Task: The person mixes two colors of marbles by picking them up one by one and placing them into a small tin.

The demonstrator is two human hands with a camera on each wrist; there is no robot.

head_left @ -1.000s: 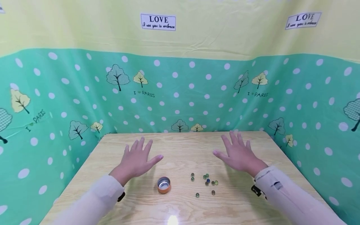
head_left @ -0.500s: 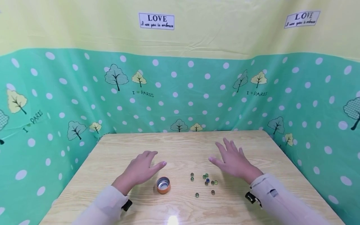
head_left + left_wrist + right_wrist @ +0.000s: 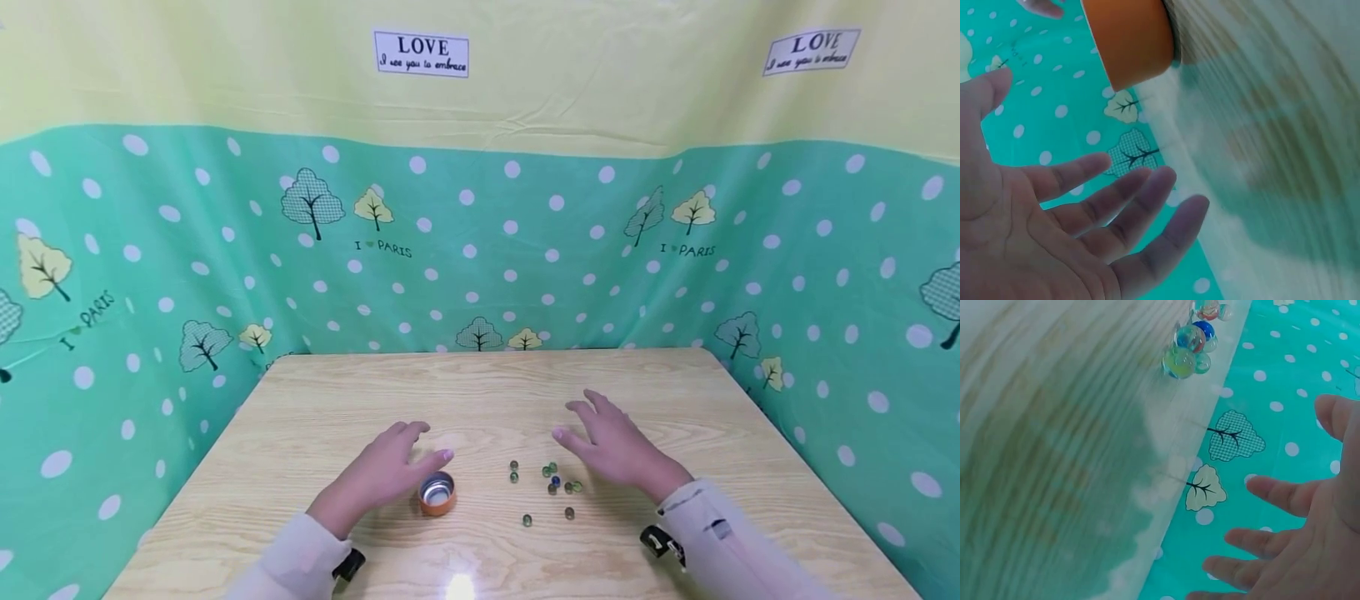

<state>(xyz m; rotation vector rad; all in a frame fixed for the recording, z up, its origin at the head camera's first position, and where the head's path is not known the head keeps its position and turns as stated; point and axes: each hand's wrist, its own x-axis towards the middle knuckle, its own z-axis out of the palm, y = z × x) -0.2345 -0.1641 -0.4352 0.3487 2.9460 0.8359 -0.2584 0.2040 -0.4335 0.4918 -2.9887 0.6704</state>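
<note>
A small round orange container [image 3: 437,493] with a silvery inside stands on the wooden table, its mouth facing up. Close beside and behind it hovers my left hand [image 3: 386,467], fingers relaxed and holding nothing; in the left wrist view the orange wall [image 3: 1132,40] shows beyond the thumb. Several glass marbles [image 3: 555,482], one of them blue, lie loose to the right of the container. My right hand [image 3: 617,440] is over the table just behind and right of them, palm down, its fingers loosely bent with nothing in them. The right wrist view shows a cluster of marbles [image 3: 1188,347] away from the fingertips.
The light wooden table [image 3: 480,392] is enclosed by a green dotted curtain [image 3: 510,250] at the back and sides. Two marbles [image 3: 527,520] lie nearer the front edge than the others. A bright light reflection shows at the table's front.
Both hands have come lower and nearer the middle, the left toward the orange container, the right toward the marbles. Their spread fingers have bent a little. Container and marbles have stayed put.
</note>
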